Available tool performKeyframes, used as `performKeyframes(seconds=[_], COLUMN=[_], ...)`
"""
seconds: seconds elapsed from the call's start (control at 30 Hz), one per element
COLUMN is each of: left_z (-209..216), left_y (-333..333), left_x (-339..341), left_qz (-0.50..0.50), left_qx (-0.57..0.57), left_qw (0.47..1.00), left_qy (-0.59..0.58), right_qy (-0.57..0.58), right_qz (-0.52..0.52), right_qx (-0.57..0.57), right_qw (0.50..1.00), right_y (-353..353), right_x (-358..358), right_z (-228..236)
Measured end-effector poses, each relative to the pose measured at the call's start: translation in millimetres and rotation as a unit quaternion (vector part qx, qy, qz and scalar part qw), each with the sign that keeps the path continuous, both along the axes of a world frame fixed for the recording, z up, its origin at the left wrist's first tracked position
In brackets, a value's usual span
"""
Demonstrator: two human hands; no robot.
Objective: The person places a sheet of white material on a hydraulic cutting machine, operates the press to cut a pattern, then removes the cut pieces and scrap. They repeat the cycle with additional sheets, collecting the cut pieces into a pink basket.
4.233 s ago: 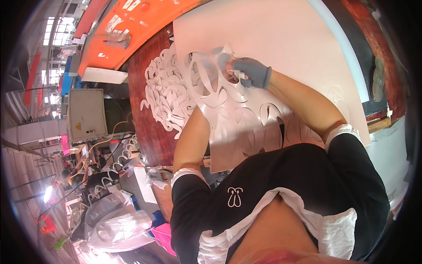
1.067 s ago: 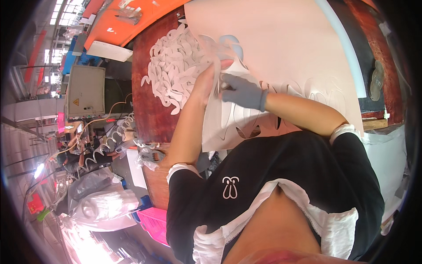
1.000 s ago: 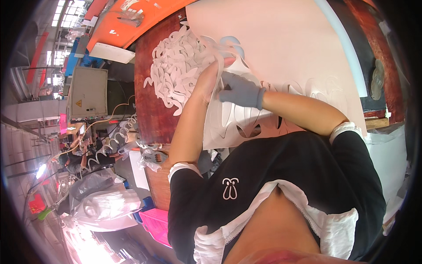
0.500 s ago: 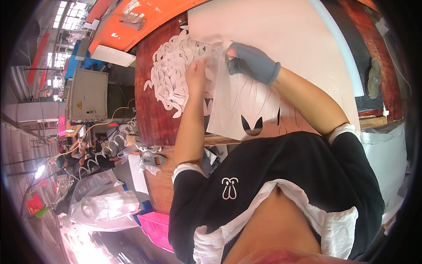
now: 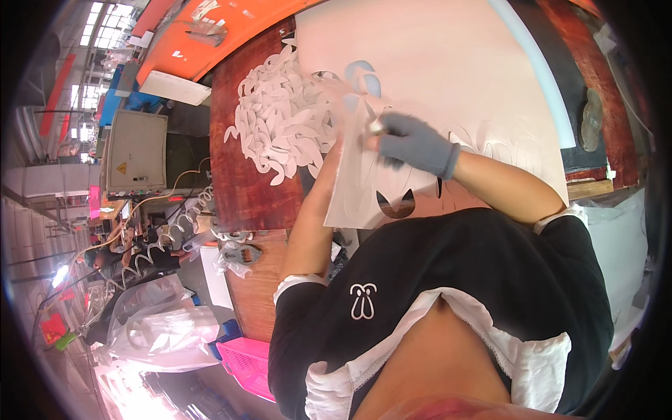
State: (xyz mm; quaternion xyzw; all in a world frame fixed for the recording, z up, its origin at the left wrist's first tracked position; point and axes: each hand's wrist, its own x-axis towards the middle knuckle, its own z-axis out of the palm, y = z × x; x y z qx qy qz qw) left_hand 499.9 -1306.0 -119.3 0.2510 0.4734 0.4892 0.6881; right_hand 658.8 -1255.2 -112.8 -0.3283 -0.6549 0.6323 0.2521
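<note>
A large pale pink sheet (image 5: 434,63) with curved cut lines lies across the table, its left edge lifted and blurred. My left arm reaches up to that edge; the left hand (image 5: 339,148) is mostly hidden by the sheet and smeared, so its fingers cannot be made out. My right hand (image 5: 413,145), in a grey glove with bare fingertips, is over the sheet just right of the lifted edge. Its fingers are curled together; what they hold is too blurred to name. Left of the sheet sits a heap of pale curved cut-out pieces (image 5: 276,115).
The heap rests on a dark red tabletop (image 5: 227,189). An orange panel (image 5: 231,31) runs along the far left. A grey stone-like object (image 5: 592,119) lies on the right side. A pink basket (image 5: 245,360) and a clear plastic bag (image 5: 168,325) are low on the left.
My right hand has moved nearer and slightly right. My left hand has gone from in front of the heap to behind the sheet's edge. Bluish curved openings now show in the sheet's upper left.
</note>
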Motion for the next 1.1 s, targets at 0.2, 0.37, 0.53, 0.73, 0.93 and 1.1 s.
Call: performKeyframes(seconds=[0.2,0.37,0.53,0.73,0.93,1.1], left_z=[11.3,7.6,-1.6,-11.2,-9.0,-32.6], left_y=[2.2,5.9,-0.4,-8.2,-8.1,25.8], left_x=[-8.0,-34.3,-35.8,-22.7,-47.8,-97.3], left_qz=[-0.033,-0.05,-0.067,-0.001,-0.046,0.083], left_qx=[0.01,-0.04,-0.005,-0.007,0.128,0.086], left_qw=[0.98,0.979,0.992,0.999,0.929,0.76], left_qy=[0.194,0.192,0.109,0.046,0.345,0.639], right_qy=[0.112,0.139,0.214,0.098,0.227,0.352], right_qz=[0.118,0.103,0.043,0.064,0.028,-0.023], right_qx=[-0.239,-0.316,-0.296,-0.114,-0.222,-0.225], right_qw=[0.957,0.933,0.93,0.987,0.948,0.908], right_y=[-5.0,-4.4,-2.8,-0.8,1.4,17.4], right_x=[-20.5,-31.4,-26.0,-13.8,-6.3,1.9], right_z=[-5.6,-16.4,-13.2,-5.0,-6.7,1.8])
